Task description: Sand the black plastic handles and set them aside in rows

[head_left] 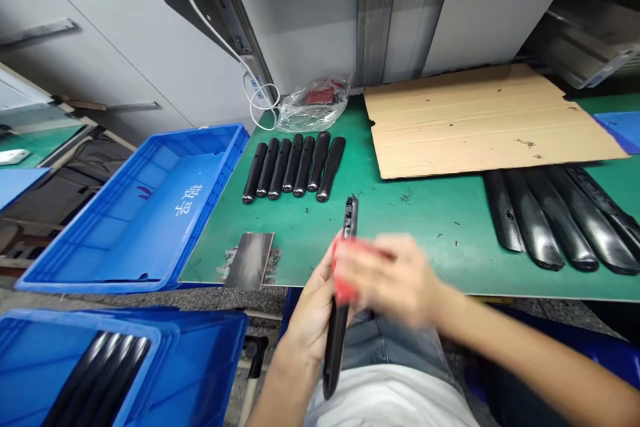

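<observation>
Green-matted worktop [415,240] carries blue plastic crate [200,140] at left, row of seven black handles [290,167] and cardboard sheet [490,120]. Just off worktop's near edge, left hand [313,320] grips black handle [337,347], fingers curled round it, handle upright. Right hand [385,280], blurred, fingers closed on red cloth [345,267], presses cloth against handle.

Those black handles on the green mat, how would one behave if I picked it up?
Likely stiff, since each black handle holds a straight shape. The glossy surface may feel slippery, and the rounded body might roll if pushed.
</observation>
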A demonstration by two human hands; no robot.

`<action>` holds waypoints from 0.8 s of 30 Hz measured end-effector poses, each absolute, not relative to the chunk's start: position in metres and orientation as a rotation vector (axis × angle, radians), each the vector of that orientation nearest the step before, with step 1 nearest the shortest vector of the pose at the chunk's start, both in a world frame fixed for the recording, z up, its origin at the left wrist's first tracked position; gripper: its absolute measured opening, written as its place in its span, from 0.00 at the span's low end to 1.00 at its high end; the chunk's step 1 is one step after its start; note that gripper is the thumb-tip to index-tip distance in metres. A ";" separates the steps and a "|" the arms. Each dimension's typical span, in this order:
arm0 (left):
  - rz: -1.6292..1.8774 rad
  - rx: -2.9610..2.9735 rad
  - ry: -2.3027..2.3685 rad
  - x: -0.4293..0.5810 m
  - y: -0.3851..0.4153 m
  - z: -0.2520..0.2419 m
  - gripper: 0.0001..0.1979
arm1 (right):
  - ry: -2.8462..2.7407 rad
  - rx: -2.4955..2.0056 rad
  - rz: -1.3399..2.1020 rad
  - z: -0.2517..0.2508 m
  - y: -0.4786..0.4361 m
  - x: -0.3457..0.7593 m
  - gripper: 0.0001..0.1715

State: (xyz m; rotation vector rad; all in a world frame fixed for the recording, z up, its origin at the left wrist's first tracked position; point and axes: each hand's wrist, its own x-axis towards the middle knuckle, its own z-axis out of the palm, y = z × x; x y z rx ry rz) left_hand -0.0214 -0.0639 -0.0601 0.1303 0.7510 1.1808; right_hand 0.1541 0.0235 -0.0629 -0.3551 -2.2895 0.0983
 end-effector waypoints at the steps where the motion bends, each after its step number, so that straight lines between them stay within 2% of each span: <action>1: 1.150 0.200 0.725 -0.022 -0.069 -0.060 0.30 | -2.320 -0.610 0.197 -0.062 0.042 0.163 0.19; 4: 1.048 0.384 0.590 -0.029 -0.082 -0.054 0.29 | -2.360 -0.861 0.358 -0.055 0.075 0.192 0.19; 7: 1.172 0.425 0.600 -0.040 -0.081 -0.045 0.21 | -2.265 -0.953 0.518 -0.050 0.057 0.208 0.21; 11: 1.189 0.279 0.519 -0.044 -0.064 -0.039 0.41 | -1.823 -0.927 0.842 -0.051 0.003 0.206 0.23; 12: 1.193 0.232 0.501 -0.041 -0.060 -0.038 0.40 | -1.741 -0.901 0.895 -0.053 -0.006 0.203 0.23; 15: 1.277 0.081 0.575 -0.030 -0.048 -0.034 0.24 | -1.510 -0.894 1.067 -0.062 -0.021 0.197 0.24; 16: 1.297 0.039 0.615 -0.026 -0.044 -0.033 0.22 | -1.428 -0.886 1.136 -0.065 -0.024 0.195 0.25; 21: 1.387 0.182 0.838 -0.011 -0.039 -0.035 0.21 | -1.139 -0.642 1.584 -0.072 -0.027 0.186 0.36; 24: 1.353 0.488 1.034 -0.009 -0.049 -0.039 0.27 | -1.168 -0.654 1.457 -0.071 -0.031 0.180 0.36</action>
